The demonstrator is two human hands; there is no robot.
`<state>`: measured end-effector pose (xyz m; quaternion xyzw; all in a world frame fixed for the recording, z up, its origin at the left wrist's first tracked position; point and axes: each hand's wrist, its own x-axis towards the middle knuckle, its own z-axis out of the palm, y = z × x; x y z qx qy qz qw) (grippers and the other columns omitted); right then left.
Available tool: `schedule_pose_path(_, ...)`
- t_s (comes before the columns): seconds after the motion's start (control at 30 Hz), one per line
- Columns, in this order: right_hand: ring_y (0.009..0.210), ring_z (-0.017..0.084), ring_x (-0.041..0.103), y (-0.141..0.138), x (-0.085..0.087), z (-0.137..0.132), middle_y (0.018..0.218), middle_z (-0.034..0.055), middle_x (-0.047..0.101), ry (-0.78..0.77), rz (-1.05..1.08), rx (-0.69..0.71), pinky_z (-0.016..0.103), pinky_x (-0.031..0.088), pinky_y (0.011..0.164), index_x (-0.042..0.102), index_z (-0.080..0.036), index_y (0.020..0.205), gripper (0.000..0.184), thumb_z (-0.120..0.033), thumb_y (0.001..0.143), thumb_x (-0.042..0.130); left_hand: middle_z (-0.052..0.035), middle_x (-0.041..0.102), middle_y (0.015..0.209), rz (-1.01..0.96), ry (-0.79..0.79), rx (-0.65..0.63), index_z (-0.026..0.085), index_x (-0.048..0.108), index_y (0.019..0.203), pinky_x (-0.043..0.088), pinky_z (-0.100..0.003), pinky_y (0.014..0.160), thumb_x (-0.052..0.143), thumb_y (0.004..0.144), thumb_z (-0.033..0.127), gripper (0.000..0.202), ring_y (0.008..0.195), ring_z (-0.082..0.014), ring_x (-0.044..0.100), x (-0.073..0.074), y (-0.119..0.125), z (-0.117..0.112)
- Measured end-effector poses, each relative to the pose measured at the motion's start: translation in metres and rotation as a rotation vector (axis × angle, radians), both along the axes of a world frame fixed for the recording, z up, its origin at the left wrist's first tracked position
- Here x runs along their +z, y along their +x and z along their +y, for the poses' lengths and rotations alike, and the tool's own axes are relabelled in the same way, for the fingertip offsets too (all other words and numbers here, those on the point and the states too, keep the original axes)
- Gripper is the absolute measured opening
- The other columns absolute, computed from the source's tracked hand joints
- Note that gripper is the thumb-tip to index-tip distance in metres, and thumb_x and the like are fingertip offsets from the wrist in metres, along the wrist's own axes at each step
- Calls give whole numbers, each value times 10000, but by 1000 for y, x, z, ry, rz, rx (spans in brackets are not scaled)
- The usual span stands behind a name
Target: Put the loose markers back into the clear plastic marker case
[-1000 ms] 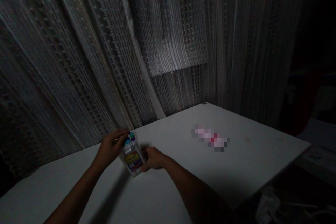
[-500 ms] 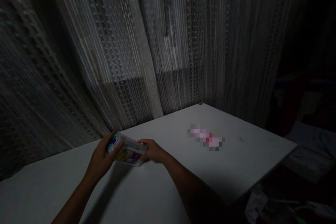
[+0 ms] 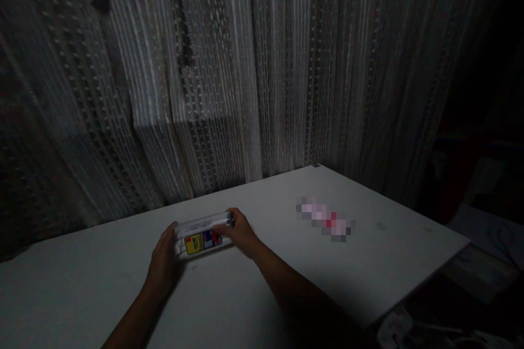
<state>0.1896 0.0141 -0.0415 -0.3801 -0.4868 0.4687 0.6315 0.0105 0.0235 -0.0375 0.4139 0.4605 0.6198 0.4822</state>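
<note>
Between my two hands is a clear plastic pack (image 3: 200, 237) with whitish contents and a yellow and dark purple label on its near face. What exactly is inside I cannot make out in the dim light. My left hand (image 3: 164, 253) is closed around its left end. At the other end, my right hand (image 3: 242, 232) grips the pack with the thumb over the front, beside the label. The pack is held lengthwise over the white table (image 3: 221, 294), its right end slightly higher; whether it touches the tabletop I cannot tell.
A pink and red item (image 3: 323, 218), blurred by pixelation, lies on the table to the right. Behind the table hangs a grey patterned curtain (image 3: 229, 65). Past the table's right edge are a box (image 3: 477, 272) and dark clutter.
My hands have turned the pack: it sloped down to the right with coloured bits at its left end, and now its labelled face is towards me. The view has shifted slightly.
</note>
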Motion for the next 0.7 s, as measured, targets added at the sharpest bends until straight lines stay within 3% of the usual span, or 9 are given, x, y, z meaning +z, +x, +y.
schedule_pose_path(0.1, 697, 117, 514, -8, 7, -4, 715, -49, 513, 53, -28, -47, 241, 447, 650, 482, -199, 873, 486, -357, 511, 764, -14, 662, 824, -199, -76, -80, 217, 550, 1134, 544, -297, 637, 439, 850, 337, 328, 674, -159, 643, 1, 3, -3)
schedule_pose_path(0.27, 803, 146, 536, -18, 26, -12, 866, 4, 572, 127, -170, -209, 269, 448, 730, 510, -206, 1048, 549, -339, 565, 734, -37, 666, 756, -360, -126, -102, 186, 577, 1046, 543, -339, 612, 308, 902, 404, 375, 672, -189, 651, 10, 6, -11)
schedule_pose_path(0.4, 859, 179, 540, -25, 51, -21, 973, 43, 573, 132, -369, -314, 317, 438, 798, 534, -191, 1106, 606, -351, 558, 735, -28, 661, 734, -383, -168, -98, 188, 597, 938, 535, -330, 572, 413, 853, 383, 281, 627, -186, 646, 9, -1, -10)
schedule_pose_path(0.53, 906, 197, 538, -28, 72, -25, 1022, 46, 578, 126, -484, -356, 337, 420, 840, 549, -201, 1110, 572, -390, 593, 706, -9, 662, 728, -265, -104, -62, 163, 612, 868, 513, -282, 555, 592, 683, 269, 214, 600, -169, 631, -2, -13, 0)
schedule_pose_path(0.7, 878, 208, 536, -17, 74, -12, 968, 29, 587, 60, -431, -326, 344, 419, 808, 565, -227, 1065, 560, -454, 572, 704, -28, 676, 769, 166, 56, -40, 135, 644, 871, 491, -315, 684, 582, 675, 440, 369, 729, -205, 624, -9, -25, 7)
